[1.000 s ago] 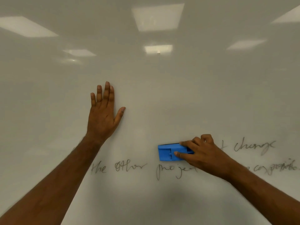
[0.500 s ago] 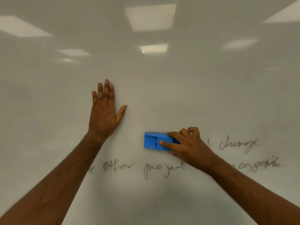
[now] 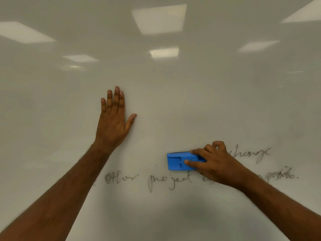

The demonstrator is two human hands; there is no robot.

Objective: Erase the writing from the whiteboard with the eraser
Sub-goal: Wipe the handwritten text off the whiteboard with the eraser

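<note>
**Operator A:** Nearest first: report both arms and hands.

**Operator B:** Both forearms rise from the lower corners of the view. The left hand lies flat against the whiteboard, fingers straight and pointing up, thumb spread to the right; it holds nothing. The right hand grips the blue eraser, with curled fingers along its top edge and the thumb pressed on its front face.

**Operator A:** Eraser position and orientation?

**Operator B:** It sits against the whiteboard, to the lower right of the left hand and well apart from it. Its long axis runs roughly horizontal, with the free end pointing left and the right end covered by the hand. It sits just above the lower line of writing, over the end of a word that reads like "project".

**Operator A:** Remaining marks?

**Operator B:** The lower line reads roughly "other project", then continues right past the wrist, partly hidden and blurred. A word like "change" shows just right of the right hand. Higher up, the whiteboard reflects ceiling light panels.
</note>
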